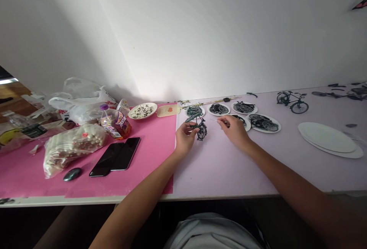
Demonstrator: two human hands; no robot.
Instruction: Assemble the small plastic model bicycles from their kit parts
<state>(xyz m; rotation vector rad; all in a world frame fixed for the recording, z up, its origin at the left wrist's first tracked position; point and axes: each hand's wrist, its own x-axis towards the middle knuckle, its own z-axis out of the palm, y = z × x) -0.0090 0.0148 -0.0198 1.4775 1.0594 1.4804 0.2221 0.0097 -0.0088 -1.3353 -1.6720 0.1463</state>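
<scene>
My left hand (184, 139) is closed on a small dark model bicycle (202, 131), holding it above the lilac tabletop with its wheel toward the right. To the right of it, my right hand (235, 130) pinches a thin pale stick (213, 119) that points left at the bicycle; what kind of stick it is, I cannot make out. Just behind the hands stand white plates of dark bicycle parts, among them a plate of wheels (219, 109) and a plate of thin parts (244, 107). My right hand partly hides another plate (247, 123).
A complete model bicycle (292, 101) stands at the back right, near white plates (328, 137). On the pink side are a drink bottle (116, 123), two phones (116, 157), a mouse (72, 174), a filled plastic bag (74, 146) and a bowl of small pieces (142, 110). A wall rises behind.
</scene>
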